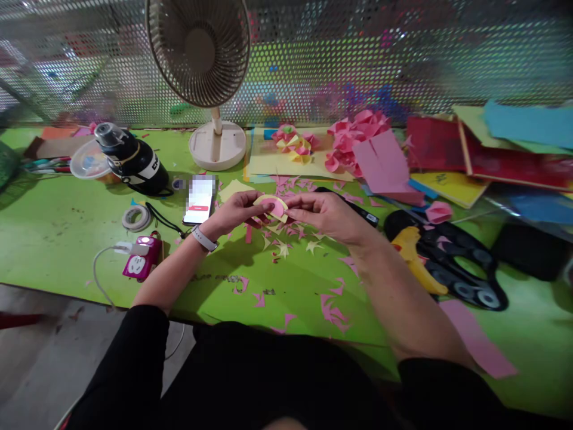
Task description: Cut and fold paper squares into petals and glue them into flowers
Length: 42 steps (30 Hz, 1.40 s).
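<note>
Between my hands, above the green table, is a small yellow paper piece [283, 219] with a rounded pink paper piece [278, 207] lying on it. My left hand [239, 210] is closed on the left side of these papers, its thumb pressing on top. At their right edge the fingertips of my right hand [320, 214] pinch the paper. Yellow and pink paper scraps [282, 248] lie scattered under and around both hands. A yellow paper sheet [236, 190] rests just behind my left hand.
A fan [217, 146] stands at the back, near a black bottle [136, 158]. A phone [200, 200], tape roll [136, 218] and pink power adapter [142, 257] lie left. Pink paper flowers [358, 134] are behind; a black-and-yellow tool [418, 257] and coloured paper [436, 143] lie right.
</note>
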Tool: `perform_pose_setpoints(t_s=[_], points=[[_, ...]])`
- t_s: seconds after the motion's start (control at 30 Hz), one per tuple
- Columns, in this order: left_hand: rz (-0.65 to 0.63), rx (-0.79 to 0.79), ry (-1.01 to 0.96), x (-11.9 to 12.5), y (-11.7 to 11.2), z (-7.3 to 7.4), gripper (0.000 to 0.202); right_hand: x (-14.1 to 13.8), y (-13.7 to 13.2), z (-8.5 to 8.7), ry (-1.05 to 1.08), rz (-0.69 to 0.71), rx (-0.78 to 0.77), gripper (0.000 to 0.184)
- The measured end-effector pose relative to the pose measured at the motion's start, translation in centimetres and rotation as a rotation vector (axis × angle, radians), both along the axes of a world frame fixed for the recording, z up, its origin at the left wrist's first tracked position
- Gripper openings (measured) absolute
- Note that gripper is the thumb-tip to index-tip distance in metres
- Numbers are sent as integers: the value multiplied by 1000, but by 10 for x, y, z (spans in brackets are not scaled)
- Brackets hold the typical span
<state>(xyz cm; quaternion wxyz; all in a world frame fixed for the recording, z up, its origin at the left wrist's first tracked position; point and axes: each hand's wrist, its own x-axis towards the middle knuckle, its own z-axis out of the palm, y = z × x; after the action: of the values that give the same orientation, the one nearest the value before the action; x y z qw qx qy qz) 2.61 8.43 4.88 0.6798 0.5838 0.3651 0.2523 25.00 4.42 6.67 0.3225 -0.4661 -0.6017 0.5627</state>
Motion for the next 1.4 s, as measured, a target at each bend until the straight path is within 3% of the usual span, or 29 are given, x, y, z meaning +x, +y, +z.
perform_pose_setpoints(t_s=[1.4], points=[[7, -28, -1, 2, -2, -1, 23, 1, 3, -4, 24, 33, 5, 22]])
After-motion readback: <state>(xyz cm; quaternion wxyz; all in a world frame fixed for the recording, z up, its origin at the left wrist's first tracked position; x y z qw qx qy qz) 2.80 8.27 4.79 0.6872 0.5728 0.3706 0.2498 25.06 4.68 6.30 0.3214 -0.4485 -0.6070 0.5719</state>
